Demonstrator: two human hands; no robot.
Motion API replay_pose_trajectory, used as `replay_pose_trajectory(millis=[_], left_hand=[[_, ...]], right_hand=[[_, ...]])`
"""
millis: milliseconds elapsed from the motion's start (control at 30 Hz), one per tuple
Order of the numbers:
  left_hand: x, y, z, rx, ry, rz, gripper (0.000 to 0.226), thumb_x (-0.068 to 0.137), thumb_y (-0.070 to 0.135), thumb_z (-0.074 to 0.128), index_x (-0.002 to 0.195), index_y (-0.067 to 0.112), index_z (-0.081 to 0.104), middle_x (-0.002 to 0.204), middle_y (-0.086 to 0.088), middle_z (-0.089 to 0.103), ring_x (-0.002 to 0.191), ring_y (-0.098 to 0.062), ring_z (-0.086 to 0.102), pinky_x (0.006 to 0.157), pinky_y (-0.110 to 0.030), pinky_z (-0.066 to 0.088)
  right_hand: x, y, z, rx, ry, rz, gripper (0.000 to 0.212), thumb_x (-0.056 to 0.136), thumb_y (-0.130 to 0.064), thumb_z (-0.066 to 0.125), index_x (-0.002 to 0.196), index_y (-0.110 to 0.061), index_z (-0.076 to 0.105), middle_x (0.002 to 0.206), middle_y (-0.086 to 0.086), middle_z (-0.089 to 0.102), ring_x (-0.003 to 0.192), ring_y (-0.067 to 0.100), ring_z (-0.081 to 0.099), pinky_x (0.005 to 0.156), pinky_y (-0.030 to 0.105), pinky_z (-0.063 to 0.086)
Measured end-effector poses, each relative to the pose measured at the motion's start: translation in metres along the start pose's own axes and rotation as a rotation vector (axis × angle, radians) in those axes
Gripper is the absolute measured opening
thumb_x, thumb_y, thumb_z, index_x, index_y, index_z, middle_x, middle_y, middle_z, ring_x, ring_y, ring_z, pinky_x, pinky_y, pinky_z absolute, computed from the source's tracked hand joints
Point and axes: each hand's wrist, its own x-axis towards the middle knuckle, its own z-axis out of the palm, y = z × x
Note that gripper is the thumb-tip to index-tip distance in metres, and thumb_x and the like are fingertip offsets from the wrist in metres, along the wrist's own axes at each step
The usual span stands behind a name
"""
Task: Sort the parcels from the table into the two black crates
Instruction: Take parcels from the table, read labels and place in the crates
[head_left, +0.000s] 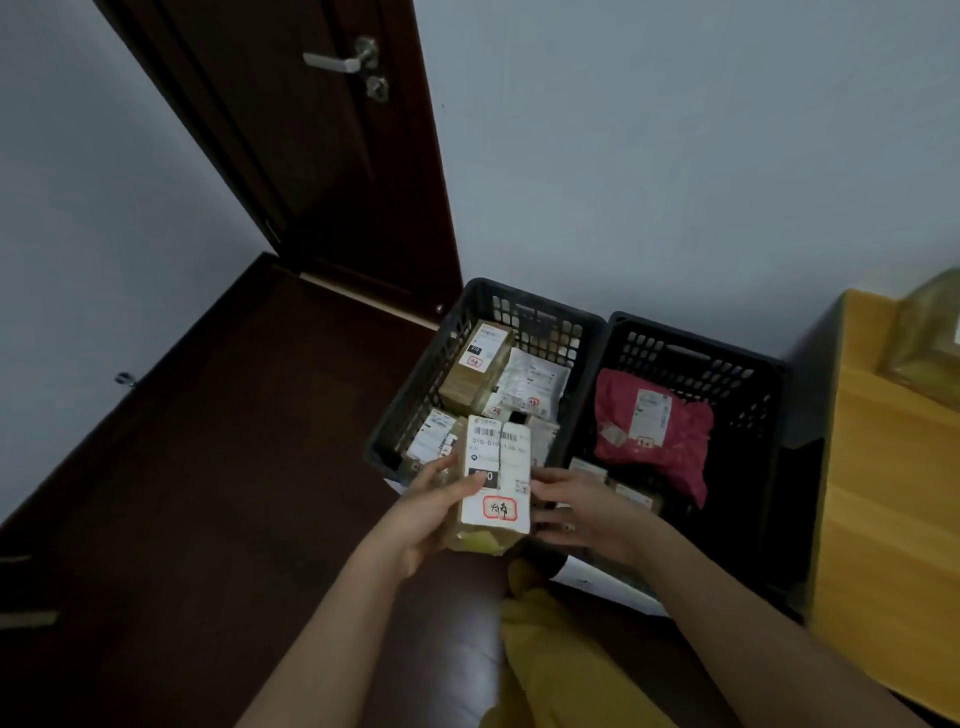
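A small cardboard parcel (496, 480) with a white shipping label and a red-circled mark is held over the near edge of the left black crate (480, 299). My left hand (434, 512) grips its left side, thumb on the label. My right hand (574, 512) holds its right side with fingers curled underneath. The left crate holds a brown box (475, 374), a white mailer (535, 382) and other labelled parcels. The right black crate (748, 364) holds a pink mailer bag (654, 431) and a small brown parcel (631, 493).
A wooden table (883, 545) stands at the right with a yellowish wrapped parcel (930, 338) on it. A dark door (332, 171) and dark floor lie to the left. Yellow trousers (550, 660) show below my arms. Both crates stand against the white wall.
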Motion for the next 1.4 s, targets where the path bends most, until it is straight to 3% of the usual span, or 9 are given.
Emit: replay_pose_trajectory(millis=[233,333,467,633,867,1067,1167,1267,1400], left_hand=[[0.067,0.045,-0.024,0.011,0.212,-0.055,0.074,0.082,0.026,0.078,0.145,0.025,0.038,0.121,-0.01,0.067,0.097,-0.027,0.069,0.074,-0.042,0.059],[0.089,0.059,-0.023,0.035,0.167,-0.072,0.076,0.082,0.025,0.077,0.147,0.024,0.037,0.119,-0.01,0.068,0.096,-0.027,0.071,0.074,-0.041,0.059],[0.114,0.069,-0.019,0.102,0.058,-0.129,0.065,0.087,0.025,0.073,0.145,0.024,0.043,0.111,-0.006,0.073,0.091,-0.021,0.073,0.067,-0.032,0.059],[0.154,0.067,-0.022,0.239,-0.059,-0.2,0.053,0.092,0.024,0.068,0.141,0.028,0.05,0.114,0.0,0.072,0.096,-0.019,0.072,0.084,-0.038,0.059],[0.215,0.06,-0.024,0.49,-0.224,-0.195,0.046,0.095,0.019,0.062,0.138,0.03,0.052,0.119,0.001,0.067,0.096,-0.016,0.07,0.082,-0.033,0.059],[0.254,0.046,-0.058,0.669,-0.293,-0.094,0.051,0.097,0.008,0.051,0.146,0.023,0.043,0.136,0.0,0.054,0.107,-0.014,0.059,0.084,-0.025,0.054],[0.267,0.037,-0.081,0.718,-0.266,-0.063,0.052,0.096,0.004,0.047,0.145,0.024,0.045,0.135,-0.002,0.053,0.105,-0.013,0.057,0.075,-0.017,0.052],[0.276,0.026,-0.104,0.773,-0.212,-0.058,0.056,0.093,0.007,0.047,0.144,0.03,0.046,0.133,-0.005,0.05,0.114,-0.021,0.058,0.09,-0.034,0.056],[0.28,0.019,-0.126,0.837,-0.086,-0.02,0.052,0.093,0.004,0.047,0.141,0.024,0.046,0.129,-0.004,0.052,0.109,-0.02,0.06,0.09,-0.038,0.057]], right_hand=[[0.075,-0.042,0.015,-0.035,-0.049,0.054,0.059,0.092,-0.032,0.067,0.145,-0.034,0.04,0.119,-0.006,0.069,0.11,0.016,0.065,0.093,0.035,0.051],[0.093,-0.055,0.015,0.013,-0.069,0.044,0.068,0.093,-0.027,0.067,0.148,-0.043,0.03,0.119,-0.005,0.07,0.11,0.017,0.065,0.09,0.036,0.051],[0.11,-0.063,0.01,0.09,-0.031,0.053,0.095,0.09,-0.009,0.069,0.152,-0.051,0.01,0.124,-0.002,0.065,0.107,0.02,0.067,0.068,0.034,0.059],[0.132,-0.054,0.001,0.164,0.055,0.083,0.117,0.084,-0.001,0.073,0.146,-0.06,-0.007,0.135,0.006,0.057,0.103,0.026,0.069,0.07,0.041,0.061],[0.164,-0.029,0.006,0.332,0.314,0.074,0.088,0.084,0.008,0.068,0.144,-0.042,0.026,0.124,0.006,0.058,0.101,0.029,0.066,0.07,0.047,0.061],[0.216,-0.007,0.036,0.374,0.545,0.072,0.065,0.086,0.011,0.065,0.127,-0.032,0.041,0.116,0.004,0.061,0.095,0.019,0.065,0.057,0.033,0.059],[0.24,-0.001,0.05,0.338,0.569,0.048,0.056,0.089,0.012,0.059,0.127,-0.027,0.045,0.119,0.008,0.061,0.099,0.021,0.065,0.061,0.032,0.06],[0.263,-0.002,0.064,0.319,0.525,0.053,0.056,0.091,0.011,0.056,0.128,-0.029,0.047,0.118,0.007,0.061,0.106,0.026,0.064,0.065,0.034,0.06],[0.292,-0.009,0.078,0.312,0.41,0.061,0.059,0.093,0.011,0.054,0.135,-0.031,0.046,0.115,0.001,0.059,0.101,0.021,0.064,0.063,0.033,0.061]])
